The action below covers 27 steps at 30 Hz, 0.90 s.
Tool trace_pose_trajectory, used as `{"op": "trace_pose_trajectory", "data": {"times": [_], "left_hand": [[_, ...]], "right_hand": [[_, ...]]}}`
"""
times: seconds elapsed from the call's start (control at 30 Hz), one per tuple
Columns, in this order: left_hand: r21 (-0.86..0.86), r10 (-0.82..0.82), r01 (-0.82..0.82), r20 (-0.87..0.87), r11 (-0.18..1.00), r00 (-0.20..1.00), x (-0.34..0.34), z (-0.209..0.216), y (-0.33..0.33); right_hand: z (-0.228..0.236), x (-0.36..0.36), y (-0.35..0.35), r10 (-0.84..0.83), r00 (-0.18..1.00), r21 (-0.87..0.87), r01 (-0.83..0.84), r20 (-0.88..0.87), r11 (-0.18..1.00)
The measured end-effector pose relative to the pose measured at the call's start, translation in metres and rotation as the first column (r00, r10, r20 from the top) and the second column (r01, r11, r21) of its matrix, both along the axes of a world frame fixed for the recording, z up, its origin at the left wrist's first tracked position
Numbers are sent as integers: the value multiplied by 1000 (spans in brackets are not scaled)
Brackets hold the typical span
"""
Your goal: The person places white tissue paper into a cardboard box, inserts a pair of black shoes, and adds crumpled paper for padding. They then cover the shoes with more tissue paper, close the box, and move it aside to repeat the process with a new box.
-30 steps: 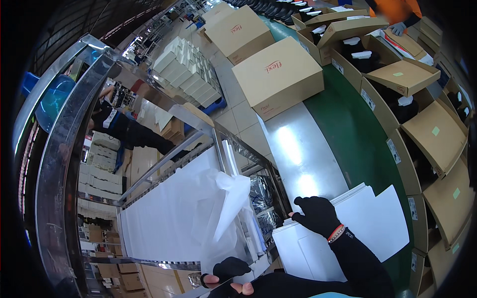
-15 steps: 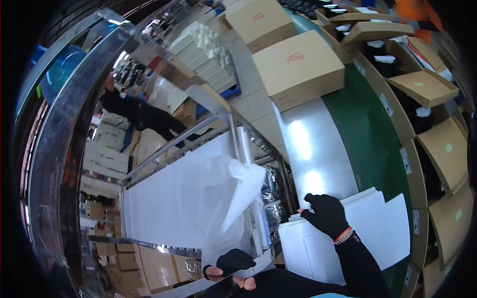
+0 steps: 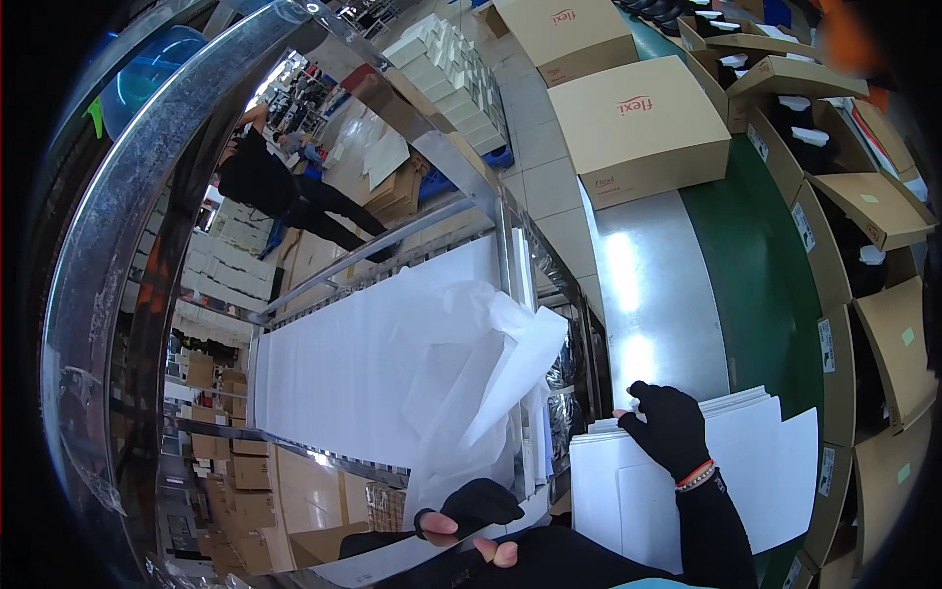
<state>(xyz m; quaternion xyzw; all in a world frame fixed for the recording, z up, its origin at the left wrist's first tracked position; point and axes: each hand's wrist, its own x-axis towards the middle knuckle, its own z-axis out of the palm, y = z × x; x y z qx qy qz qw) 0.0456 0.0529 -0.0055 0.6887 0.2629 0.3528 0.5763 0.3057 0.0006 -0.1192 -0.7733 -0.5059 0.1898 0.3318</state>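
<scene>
View swings left; black-gloved right hand (image 3: pixel 669 432) still curled at white paper stack (image 3: pixel 597 486), nothing lifted. Black-gloved left hand (image 3: pixel 476 507) curled — both grips unclear.

Cannot make out the orange blur (image 3: pixel 850 41) at two o'clock, or see the paper (image 3: pixel 646 515) directly beneath the right hand (image 3: pixel 671 432) at four.
</scene>
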Motion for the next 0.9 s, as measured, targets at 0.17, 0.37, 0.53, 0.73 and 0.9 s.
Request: {"op": "trace_pose_trajectory", "data": {"times": [0.17, 0.37, 0.53, 0.73, 0.9], "left_hand": [[145, -48, 52, -34, 988, 998, 3, 4, 5], [272, -69, 77, -38, 959, 997, 3, 3, 12], [288, -142, 129, 25, 949, 990, 3, -3, 20], [262, -94, 100, -33, 960, 995, 4, 4, 14], [294, -163, 152, 14, 944, 987, 6, -1, 21]], "right_hand": [[-3, 0, 0, 2, 1000, 18, -2, 8, 1000], [-1, 1, 1, 1, 1000, 2, -1, -15, 1000], [0, 0, 0, -9, 999, 27, 7, 51, 1000], [0, 2, 1, -10, 999, 22, 9, 41, 1000], [-2, 2, 2, -11, 999, 17, 10, 38, 1000]]}}
